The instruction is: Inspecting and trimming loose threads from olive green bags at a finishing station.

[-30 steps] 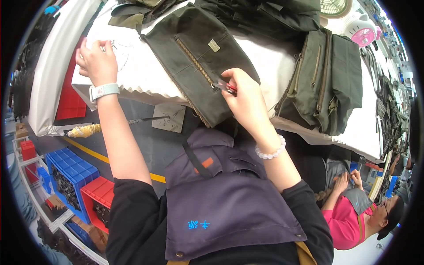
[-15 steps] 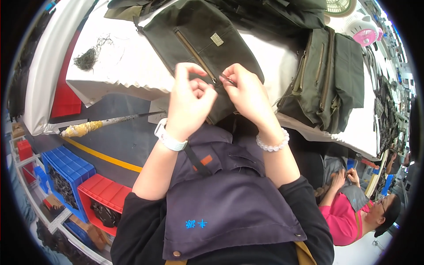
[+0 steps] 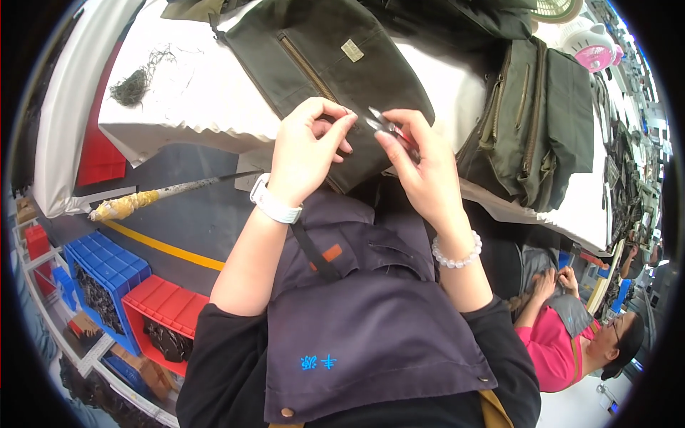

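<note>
My right hand (image 3: 426, 160) grips small thread snips (image 3: 405, 138) with red handles and bright, parted blades aimed toward my left hand. Thumb and forefinger are pinched together on my left hand (image 3: 303, 153), level with the blade tips; whatever lies between them is too fine to make out. Beneath both hands, a dark olive fabric bag (image 3: 382, 78) lies at the near edge of the table. A brass zipper (image 3: 308, 70) runs slantwise across its face, its lower end hidden by my left hand, and a small pale label (image 3: 352, 51) sits beside it.
Another olive bag (image 3: 560, 128) stands to the right on the white-covered table (image 3: 193, 107). A clump of loose threads (image 3: 130, 88) lies at the left. Blue (image 3: 107, 260) and red (image 3: 164, 303) crates stand low at left. A co-worker in pink (image 3: 560, 342) sits at right.
My right hand has drawn back to the right and turned, bringing the snips into clear view. My left hand, now pinched, has shifted slightly, apart from the right.
</note>
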`<state>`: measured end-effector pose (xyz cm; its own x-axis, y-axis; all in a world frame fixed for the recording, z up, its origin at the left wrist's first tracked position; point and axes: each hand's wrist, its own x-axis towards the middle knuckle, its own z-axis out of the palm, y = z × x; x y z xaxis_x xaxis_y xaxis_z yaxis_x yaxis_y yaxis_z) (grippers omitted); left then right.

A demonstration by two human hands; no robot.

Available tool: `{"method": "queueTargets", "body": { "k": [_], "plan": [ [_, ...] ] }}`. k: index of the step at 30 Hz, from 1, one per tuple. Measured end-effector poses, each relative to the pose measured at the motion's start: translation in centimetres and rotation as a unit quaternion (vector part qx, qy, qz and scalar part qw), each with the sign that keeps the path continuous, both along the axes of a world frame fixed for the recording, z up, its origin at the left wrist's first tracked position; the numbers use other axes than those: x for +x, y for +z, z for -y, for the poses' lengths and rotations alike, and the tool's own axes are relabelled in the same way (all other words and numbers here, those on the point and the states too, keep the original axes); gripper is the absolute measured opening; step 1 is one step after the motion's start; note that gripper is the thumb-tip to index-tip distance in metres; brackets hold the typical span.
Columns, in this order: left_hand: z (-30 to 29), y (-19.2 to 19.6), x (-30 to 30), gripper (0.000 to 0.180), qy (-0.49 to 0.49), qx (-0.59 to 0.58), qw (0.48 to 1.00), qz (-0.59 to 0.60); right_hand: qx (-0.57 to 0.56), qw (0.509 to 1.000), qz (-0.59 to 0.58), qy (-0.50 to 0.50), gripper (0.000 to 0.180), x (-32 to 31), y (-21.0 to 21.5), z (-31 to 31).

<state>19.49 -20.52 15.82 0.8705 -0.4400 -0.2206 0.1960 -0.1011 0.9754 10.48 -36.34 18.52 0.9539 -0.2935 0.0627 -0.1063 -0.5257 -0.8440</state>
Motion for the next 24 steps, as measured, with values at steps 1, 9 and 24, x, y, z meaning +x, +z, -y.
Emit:
{"method": "queueTargets", "body": {
  "k": [1,9,24],
  "plan": [
    [-0.1,-0.1,0.2,0.015,-0.003,-0.001,1.000,0.000,-0.026,1.000,-0.010,-0.004,0.026,-0.4,-0.6,0.2],
    [-0.4,-1.0,0.2,0.014,-0.007,-0.047,0.999,-0.012,-0.156,0.988,0.009,0.005,0.022,-0.3,-1.0,0.0],
    [-0.1,-1.2,0.0,0.011,0.002,-0.070,0.997,0.014,-0.146,0.989,-0.014,0.013,0.020,-0.1,-1.2,0.3]
  ]
}}
